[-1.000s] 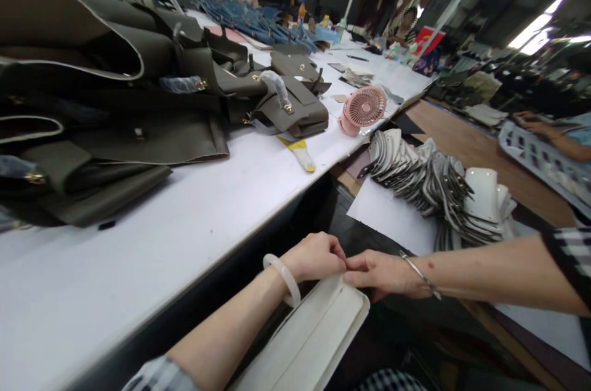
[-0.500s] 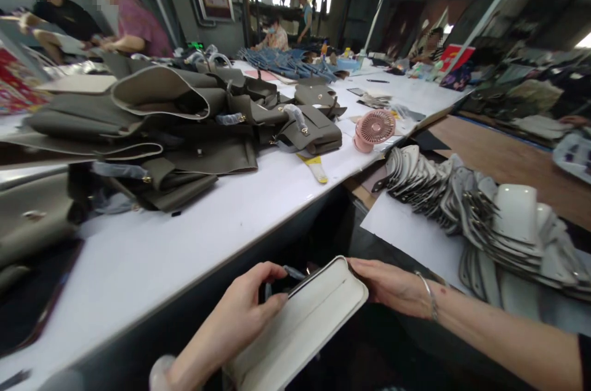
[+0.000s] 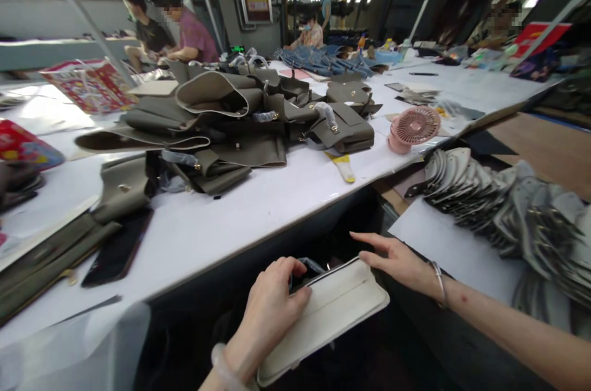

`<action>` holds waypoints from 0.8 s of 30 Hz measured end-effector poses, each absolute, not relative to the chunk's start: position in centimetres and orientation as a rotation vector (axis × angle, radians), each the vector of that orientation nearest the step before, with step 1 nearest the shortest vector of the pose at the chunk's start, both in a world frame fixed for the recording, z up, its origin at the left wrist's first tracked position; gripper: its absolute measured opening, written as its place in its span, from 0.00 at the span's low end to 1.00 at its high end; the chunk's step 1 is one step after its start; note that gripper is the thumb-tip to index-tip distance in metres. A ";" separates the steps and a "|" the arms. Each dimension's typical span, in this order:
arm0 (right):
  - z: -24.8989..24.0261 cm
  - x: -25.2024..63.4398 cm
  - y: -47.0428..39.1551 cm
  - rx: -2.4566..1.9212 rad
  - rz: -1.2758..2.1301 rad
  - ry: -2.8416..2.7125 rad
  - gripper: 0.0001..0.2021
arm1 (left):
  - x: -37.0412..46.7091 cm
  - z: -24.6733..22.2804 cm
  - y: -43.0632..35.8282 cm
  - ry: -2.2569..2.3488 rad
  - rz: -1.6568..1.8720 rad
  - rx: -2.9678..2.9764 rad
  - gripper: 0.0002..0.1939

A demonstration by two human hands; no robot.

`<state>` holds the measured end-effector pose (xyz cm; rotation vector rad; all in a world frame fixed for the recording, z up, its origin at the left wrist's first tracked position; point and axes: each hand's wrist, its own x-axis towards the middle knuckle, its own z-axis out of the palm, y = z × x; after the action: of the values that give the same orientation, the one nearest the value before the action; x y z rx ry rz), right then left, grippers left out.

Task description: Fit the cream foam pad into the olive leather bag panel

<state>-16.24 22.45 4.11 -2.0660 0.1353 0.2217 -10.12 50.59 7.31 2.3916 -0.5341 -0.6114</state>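
Note:
In my lap area, below the table edge, a cream bag (image 3: 335, 311) lies tilted, a long flat panel with a seam line facing up. My left hand (image 3: 279, 295) grips its near-left part, thumb pressed on the panel and fingers curled over the far edge. By the upper right corner, my right hand (image 3: 397, 265) has its fingers stretched out and apart, the thumb close to the corner; whether it touches is hard to tell. Clear plastic and a small shiny metal bit show just beyond the panel. The bag's underside is hidden in shadow.
Grey-brown bags (image 3: 221, 126) are heaped on the white table (image 3: 231, 212). A phone (image 3: 120, 248) lies left and a pink fan (image 3: 413, 127) stands near the edge. Stacked grey-white pieces (image 3: 498, 200) lie right. Co-workers (image 3: 194, 31) sit behind.
My right hand has loosened from the bag's end and its fingers have spread. The bag has turned flatter, with my left hand still on it. The view has swung left.

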 end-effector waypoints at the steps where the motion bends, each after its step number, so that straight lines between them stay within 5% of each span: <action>1: 4.7 -15.3 23.0 -2.170 0.166 0.014 0.28 | -10.2 7.2 50.4 -0.528 -0.605 2.409 0.14; 7: 6.1 -12.0 28.4 -2.481 0.255 -0.814 0.10 | -10.6 7.2 50.0 -0.475 -0.562 2.463 0.13; 24: 5.5 -9.6 34.8 -2.552 0.407 -1.366 0.07 | -13.3 4.9 56.2 0.023 -0.544 1.893 0.17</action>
<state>-9.58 34.77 5.54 -2.5523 -1.3657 0.4070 -13.33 56.17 4.89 1.8932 0.0225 -0.5439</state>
